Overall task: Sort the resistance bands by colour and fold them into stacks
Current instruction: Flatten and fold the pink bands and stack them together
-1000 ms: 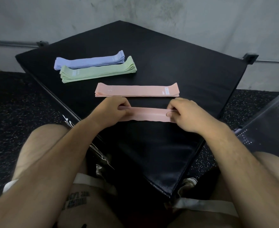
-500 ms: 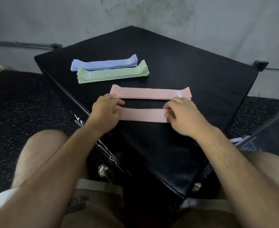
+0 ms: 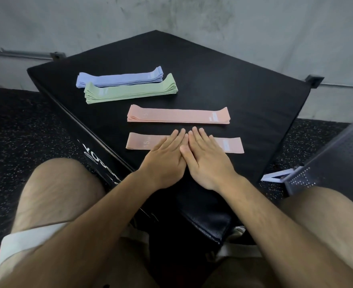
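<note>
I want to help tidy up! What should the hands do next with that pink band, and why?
Probably pick it up and lay it on the pink stack just behind. The left hand and right hand press flat on the loose pink band, so it looks smoothed, yet it lies apart from that stack.

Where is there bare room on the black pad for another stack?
Bare: the black padded platform right of the lilac resistance-band stack and green resistance-band stack, behind the pink resistance-band stack, out to the far corner. Crowded: near centre, where the left hand and right hand press flat on the single pink band.
</note>
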